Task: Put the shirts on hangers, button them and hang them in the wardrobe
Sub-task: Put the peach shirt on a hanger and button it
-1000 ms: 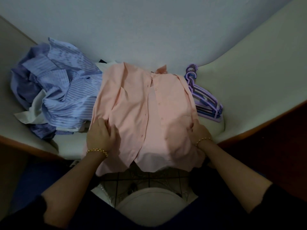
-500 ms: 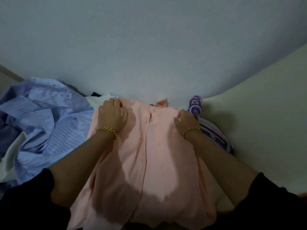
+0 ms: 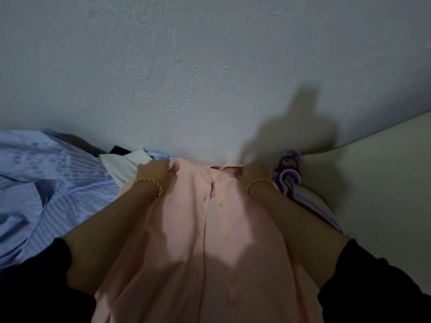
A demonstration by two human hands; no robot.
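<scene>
Now both hands have moved from the hem of the pink shirt [image 3: 210, 241] to its shoulders: left hand [image 3: 154, 171] pinching cloth, right hand [image 3: 256, 174] with grip unclear. It lies open beside purple hangers [image 3: 290, 176], likely needed next.

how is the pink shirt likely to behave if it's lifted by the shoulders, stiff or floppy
Probably floppy: the pink shirt bunches where the left hand grips its shoulder, and it lies in soft folds. Likely light for its size, since the cloth looks thin. Its front gapes near the top, so the panels would probably swing apart when lifted.
</scene>
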